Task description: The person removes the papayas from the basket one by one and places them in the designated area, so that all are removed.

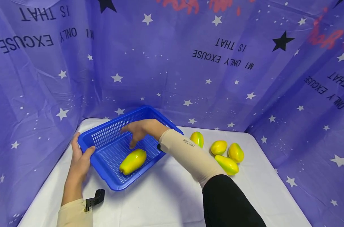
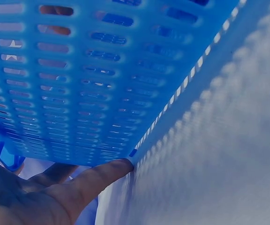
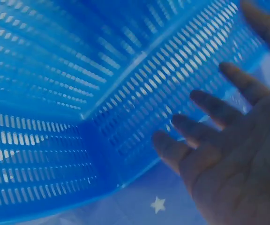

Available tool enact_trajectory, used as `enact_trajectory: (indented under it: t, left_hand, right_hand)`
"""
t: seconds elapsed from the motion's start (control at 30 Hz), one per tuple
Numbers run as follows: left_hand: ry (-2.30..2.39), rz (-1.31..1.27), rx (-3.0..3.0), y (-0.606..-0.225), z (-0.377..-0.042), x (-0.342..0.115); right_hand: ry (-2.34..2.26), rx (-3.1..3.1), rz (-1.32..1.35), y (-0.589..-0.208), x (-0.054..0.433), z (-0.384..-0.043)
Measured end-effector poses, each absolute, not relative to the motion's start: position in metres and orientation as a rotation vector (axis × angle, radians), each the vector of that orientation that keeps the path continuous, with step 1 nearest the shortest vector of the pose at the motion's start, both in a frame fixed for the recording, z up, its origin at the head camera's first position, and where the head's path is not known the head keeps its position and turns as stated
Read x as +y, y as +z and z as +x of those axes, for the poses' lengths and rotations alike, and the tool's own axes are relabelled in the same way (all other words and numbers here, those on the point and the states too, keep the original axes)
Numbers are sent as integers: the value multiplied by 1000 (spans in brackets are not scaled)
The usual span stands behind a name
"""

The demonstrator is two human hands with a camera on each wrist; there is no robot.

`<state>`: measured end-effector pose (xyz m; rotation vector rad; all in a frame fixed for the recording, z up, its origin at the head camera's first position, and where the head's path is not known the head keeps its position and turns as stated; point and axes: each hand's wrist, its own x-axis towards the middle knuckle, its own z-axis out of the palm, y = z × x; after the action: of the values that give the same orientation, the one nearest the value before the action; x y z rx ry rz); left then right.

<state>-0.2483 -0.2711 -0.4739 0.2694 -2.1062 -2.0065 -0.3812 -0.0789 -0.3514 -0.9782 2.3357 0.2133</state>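
A blue perforated plastic basket (image 1: 115, 186) stands at an angle on the white table, with one yellow-green papaya (image 1: 133, 161) lying in it. My left hand (image 1: 80, 160) grips the basket's left end, thumb over the rim. In the left wrist view, a finger (image 2: 100, 180) of that hand touches the basket's outside low down. Over the basket's inside reaches my right hand (image 1: 142, 130), its fingers spread and holding nothing, just beyond the papaya. The right wrist view shows those fingers (image 3: 214, 108) apart, in front of the slotted wall.
To the right of the basket, several more papayas (image 1: 226, 165) lie on the white tabletop (image 1: 172, 201), one partly behind the right forearm. A purple star-patterned curtain (image 1: 172, 78) encloses the back and sides. A black strap (image 1: 95, 199) sits at the left wrist.
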Motion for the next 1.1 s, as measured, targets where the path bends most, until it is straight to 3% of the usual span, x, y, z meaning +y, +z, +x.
enact_trajectory:
  t: [0.27,0.6,1.1]
  left_hand:
    - [-2021,313,-2094,-476,-246,-276]
    - [-2017,308,-2101,-476,-244,-276]
    - [-1980,312,-2120,-472,-247,-268]
  right_hand:
    - [497,2167,-1005,-366,-92,-362]
    - [204,2329,-863,-347,-98,-396]
    - [161,2306,-982,-369,-88,-413]
